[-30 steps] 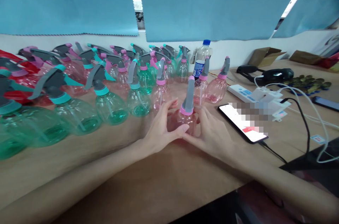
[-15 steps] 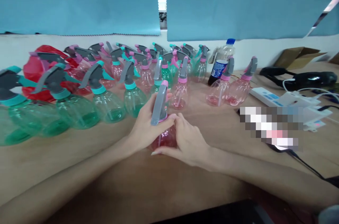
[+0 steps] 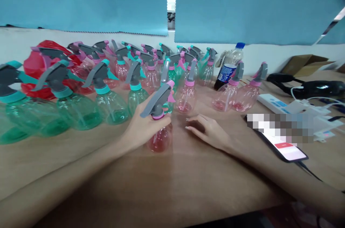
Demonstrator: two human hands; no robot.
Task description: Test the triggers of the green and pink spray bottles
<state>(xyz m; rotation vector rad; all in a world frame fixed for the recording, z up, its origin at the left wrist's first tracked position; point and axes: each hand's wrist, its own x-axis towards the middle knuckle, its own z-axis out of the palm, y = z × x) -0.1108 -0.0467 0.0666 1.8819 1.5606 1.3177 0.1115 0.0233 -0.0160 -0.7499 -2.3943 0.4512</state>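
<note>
Wrapped around a pink spray bottle [image 3: 159, 139] is my left hand [image 3: 144, 124], closed just below its pink collar. The bottle has a grey trigger head with a pink nozzle and trigger, and it stands on or just above the table. My right hand [image 3: 211, 131] rests to the right of it, apart from the bottle, fingers curved with a gap between thumb and forefinger and nothing in it. Behind my hands stands another pink spray bottle [image 3: 185, 98]. To the left is a row of green spray bottles, the nearest a green spray bottle [image 3: 111, 109] with a turquoise collar.
Several more spray bottles crowd the back, beside a red plastic bag [image 3: 40, 64]. A soda bottle [image 3: 229, 68] stands behind two pink spray bottles. On the right lie a phone [image 3: 292, 152], a power strip [image 3: 275, 104], black headphones [image 3: 315, 86] and a cardboard box [image 3: 304, 64].
My right hand has let go of the pink spray bottle and moved right. My left hand keeps hold of it, and the bottle has shifted slightly left, its head turned to point right.
</note>
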